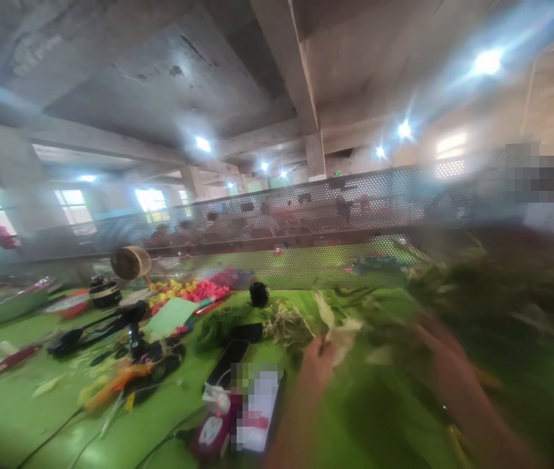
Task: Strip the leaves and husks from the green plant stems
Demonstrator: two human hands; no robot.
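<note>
Nearest the lens, two bare forearms rise from the bottom edge, both smeared by motion blur. On the person's left, the left hand (316,361) sits just above the green table (8,417), its fingers pinched round a thin stem with pale leaves (338,329) standing up from the grip. Over to the right, the right hand (440,339) reaches into a blurred mass of green foliage (491,299) heaped on the right half of the table; whether its fingers are closed on anything there cannot be told, the blur being too heavy. Just left of the left forearm lies a dark phone (228,361) flat on the table, and below it a white and maroon object (211,426) with a cable trailing off. Farther left stands a small black tripod stand (133,332) among scattered orange and yellow pieces, with a light green card (172,317) beside it. Behind those lies a heap of yellow and pink flower heads (189,290), and a small round fan (131,262) stands at the back left. A perforated metal screen (306,215) runs across the far edge of the table, with a small black cylinder (258,294) in front of it.
</note>
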